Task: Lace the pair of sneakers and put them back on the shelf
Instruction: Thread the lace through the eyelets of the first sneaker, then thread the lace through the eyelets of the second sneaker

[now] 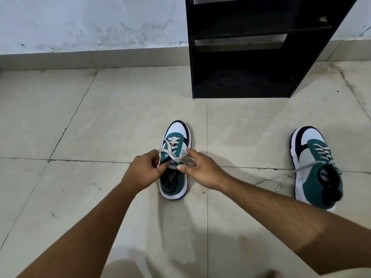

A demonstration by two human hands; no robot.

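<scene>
A green, white and dark sneaker point(175, 157) stands upright on the tiled floor point(100, 121), toe pointing away toward a black shelf point(251, 57) that stands against the wall point(80, 23). Both hands work over its tongue. The left hand point(143, 167) is curled nearly closed, thumb and fingers pinching one end of the pale lace point(170, 146) at the left side of the shoe, beside the tongue label. The right hand point(200, 167) is looser: the index finger is stretched out along the right side of the shoe, the thumb is pressed near the label, and the other end of the lace runs under its fingers, though how firmly it is gripped cannot be told. The lace crosses a few times over the front of the tongue; the upper eyelets nearest the hands look unthreaded. The second sneaker point(317, 167) sits well apart to the right on the floor, also upright with its toe pointing away, its lace crossed through most of the eyelets, and a loose lace end point(285, 177) trails off to its left across the tiles. The shelf's lower compartments are dark, and their contents cannot be made out.
</scene>
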